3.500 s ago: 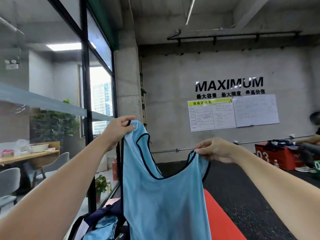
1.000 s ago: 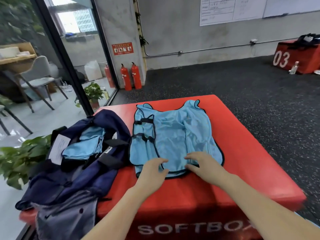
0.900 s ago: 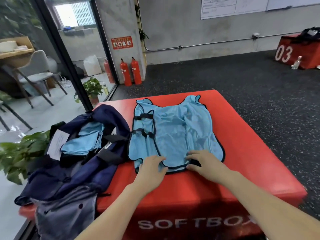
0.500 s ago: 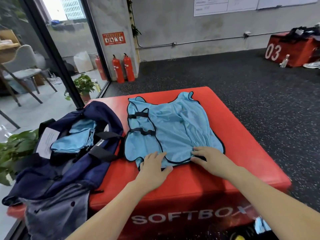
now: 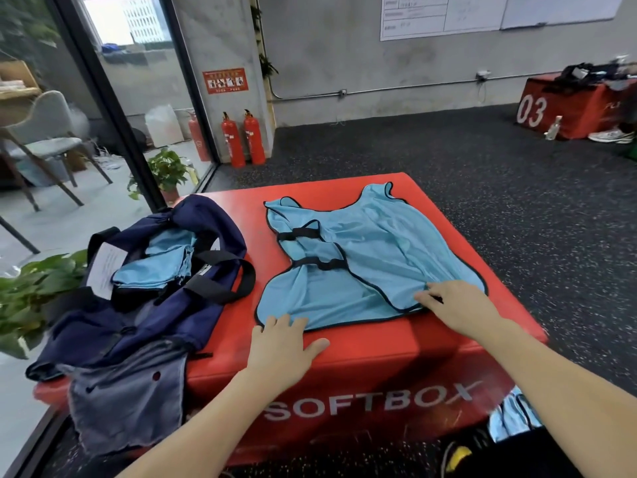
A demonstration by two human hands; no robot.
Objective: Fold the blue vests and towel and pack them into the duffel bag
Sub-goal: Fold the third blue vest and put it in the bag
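The head camera looks down at a red box (image 5: 396, 353). A blue vest (image 5: 372, 263) lies spread out on top of the box, with its neck end far from the person and its bottom edge near. It looks thin, soft and very light, and it has some wrinkles, so it will likely bunch up and slide when pushed. Its dark edge trim and two black side straps (image 5: 312, 248) look like the firmest parts. The two near corners look like good places to grab for a fold.

The left hand (image 5: 282, 346) lies flat and open on the box, fingertips touching the near left corner of the vest. It holds nothing. The right hand (image 5: 455, 305) is open too, pressing down on the near right part of the vest, not gripping it.

Left of the vest on the box sits an open navy bag (image 5: 165, 298) with folded blue cloth (image 5: 155, 267) already inside. A black handle (image 5: 238, 281) of the bag loops close to the vest and could get caught in a fold. A grey cloth (image 5: 127, 398) hangs off the box corner beside the bag.
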